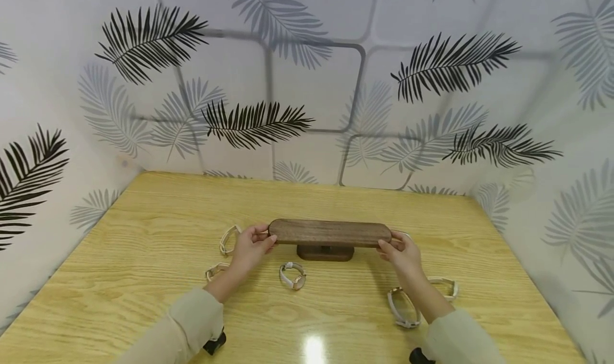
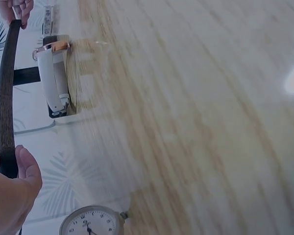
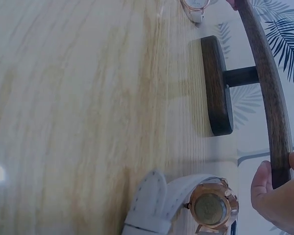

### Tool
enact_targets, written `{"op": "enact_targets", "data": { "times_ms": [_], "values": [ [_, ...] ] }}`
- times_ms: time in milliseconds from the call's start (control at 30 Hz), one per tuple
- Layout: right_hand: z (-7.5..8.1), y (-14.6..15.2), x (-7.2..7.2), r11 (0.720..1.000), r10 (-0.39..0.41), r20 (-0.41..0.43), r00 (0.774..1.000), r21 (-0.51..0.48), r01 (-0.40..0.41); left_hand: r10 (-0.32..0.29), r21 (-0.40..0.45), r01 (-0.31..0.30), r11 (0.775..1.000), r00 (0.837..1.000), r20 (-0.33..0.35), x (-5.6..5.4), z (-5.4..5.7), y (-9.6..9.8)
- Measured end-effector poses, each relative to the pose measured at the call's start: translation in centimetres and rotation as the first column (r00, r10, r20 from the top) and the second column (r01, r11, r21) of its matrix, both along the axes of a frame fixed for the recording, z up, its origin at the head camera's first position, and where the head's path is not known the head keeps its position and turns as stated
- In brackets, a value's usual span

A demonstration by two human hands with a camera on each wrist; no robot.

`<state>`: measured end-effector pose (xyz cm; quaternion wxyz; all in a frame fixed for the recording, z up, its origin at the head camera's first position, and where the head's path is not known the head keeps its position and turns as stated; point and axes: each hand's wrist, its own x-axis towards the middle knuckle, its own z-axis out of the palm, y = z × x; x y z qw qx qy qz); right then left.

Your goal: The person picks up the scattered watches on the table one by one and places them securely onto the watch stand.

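Observation:
A dark brown wooden display stand stands towards the back of the table, its long rounded bar raised on a short post above a small oblong base. My left hand pinches the bar's left end between thumb and fingers. At the opposite end, my right hand grips the bar in the same manner. In front of the base lies a watch with a white strap. Both wrist views show the bar, the post and the base from the side.
Pale-strapped watches lie near my left hand, one partly behind my forearm. By my right forearm are two more watches. The wood-grain table meets a leaf-patterned wall at the back.

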<state>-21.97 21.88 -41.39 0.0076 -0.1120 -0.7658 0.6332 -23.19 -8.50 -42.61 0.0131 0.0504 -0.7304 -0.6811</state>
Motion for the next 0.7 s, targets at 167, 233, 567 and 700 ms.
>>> {"op": "enact_targets", "data": {
  "times_ms": [167, 233, 567, 700],
  "values": [
    [-0.1, 0.5, 0.6, 1.0, -0.006, 0.002, 1.0, -0.025, 0.006, -0.004, -0.008, 0.004, 1.0, 1.0, -0.012, 0.2, -0.1, 0.3],
    [-0.1, 0.6, 0.9, 1.0, -0.005, 0.008, 1.0, -0.021, 0.006, -0.007, -0.016, 0.007, 1.0, 1.0, -0.018, 0.2, -0.2, 0.3],
    [-0.2, 0.6, 1.2, 1.0, -0.006, 0.015, 1.0, -0.002, 0.006, -0.026, -0.034, 0.026, 0.999, 1.0, 0.001, 0.4, -0.4, 0.2],
    [-0.4, 0.7, 1.2, 1.0, -0.004, 0.007, 1.0, 0.007, 0.004, -0.044, -0.07, 0.044, 0.997, 0.999, -0.001, 0.7, -0.4, 0.1]
  ]
}}
